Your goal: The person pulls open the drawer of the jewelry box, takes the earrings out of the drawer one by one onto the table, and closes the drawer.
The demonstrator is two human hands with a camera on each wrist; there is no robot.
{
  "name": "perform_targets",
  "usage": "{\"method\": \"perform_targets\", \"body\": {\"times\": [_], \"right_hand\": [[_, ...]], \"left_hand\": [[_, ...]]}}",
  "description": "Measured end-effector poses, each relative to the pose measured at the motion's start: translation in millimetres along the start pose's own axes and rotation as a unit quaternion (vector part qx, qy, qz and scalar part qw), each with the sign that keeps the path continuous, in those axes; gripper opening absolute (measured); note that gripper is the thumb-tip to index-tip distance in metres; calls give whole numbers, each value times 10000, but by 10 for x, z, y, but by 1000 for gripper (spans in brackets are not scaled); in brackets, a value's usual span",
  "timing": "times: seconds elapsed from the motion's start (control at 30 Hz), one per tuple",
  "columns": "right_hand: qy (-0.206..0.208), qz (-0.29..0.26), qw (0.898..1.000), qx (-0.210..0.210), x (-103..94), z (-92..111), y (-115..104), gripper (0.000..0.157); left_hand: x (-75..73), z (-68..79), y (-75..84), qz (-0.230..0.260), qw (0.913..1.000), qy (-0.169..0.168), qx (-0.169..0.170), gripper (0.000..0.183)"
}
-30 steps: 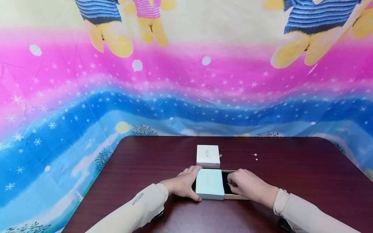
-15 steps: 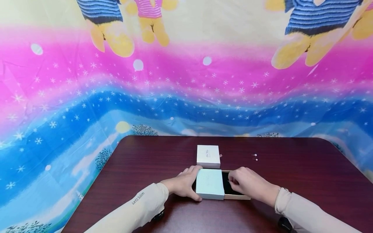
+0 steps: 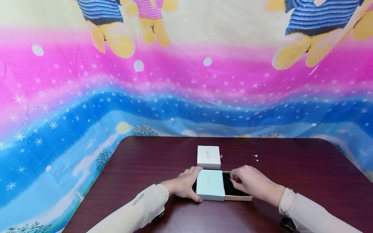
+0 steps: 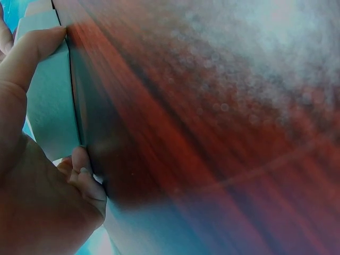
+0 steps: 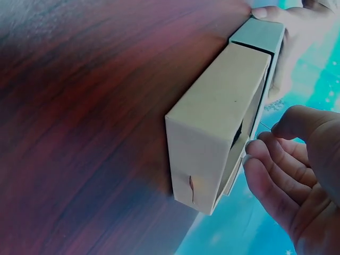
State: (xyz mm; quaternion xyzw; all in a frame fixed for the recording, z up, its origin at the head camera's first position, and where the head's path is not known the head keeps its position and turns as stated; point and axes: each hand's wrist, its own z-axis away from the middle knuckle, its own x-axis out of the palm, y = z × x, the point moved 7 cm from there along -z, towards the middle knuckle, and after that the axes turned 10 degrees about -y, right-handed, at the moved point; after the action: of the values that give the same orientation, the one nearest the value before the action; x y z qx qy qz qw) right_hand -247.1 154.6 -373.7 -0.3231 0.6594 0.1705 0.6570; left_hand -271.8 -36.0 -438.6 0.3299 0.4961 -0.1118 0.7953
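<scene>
Pale-blue box [image 3: 210, 183], drawer [image 3: 238, 198] partly out (black lining [image 3: 231, 190] inside), sits well in from the table's [image 3: 154, 155] far edge.
Left hand [image 3: 184, 185] grips its left end; right hand [image 3: 254, 182] pinches a thin pin [image 5: 265, 127] over the drawer.

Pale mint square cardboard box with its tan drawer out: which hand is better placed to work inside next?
Likely the right hand: it reaches over the black lining of the drawer, while the left hand holds the box at its opposite end.
</scene>
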Motion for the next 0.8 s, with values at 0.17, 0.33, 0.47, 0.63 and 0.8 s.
{"method": "perform_targets", "body": {"times": [0.17,0.33,0.47,0.63,0.8], "right_hand": [[52,-61,9999,103,-50,27,29,19],[-35,-179,9996,234,-70,58,71,15],[-10,-195,9994,303,-89,83,110,12],[84,-152,9992,364,-130,112,151,10],[226,-136,9984,509,-174,152,197,8]], "left_hand": [[2,-1,-2,10,10000,-7,2,105],[6,3,-2,-2,10000,-27,-8,107],[2,8,3,25,10000,-26,-20,107],[0,7,4,-6,10000,-13,-26,106],[0,1,5,-7,10000,-14,-19,106]]}}
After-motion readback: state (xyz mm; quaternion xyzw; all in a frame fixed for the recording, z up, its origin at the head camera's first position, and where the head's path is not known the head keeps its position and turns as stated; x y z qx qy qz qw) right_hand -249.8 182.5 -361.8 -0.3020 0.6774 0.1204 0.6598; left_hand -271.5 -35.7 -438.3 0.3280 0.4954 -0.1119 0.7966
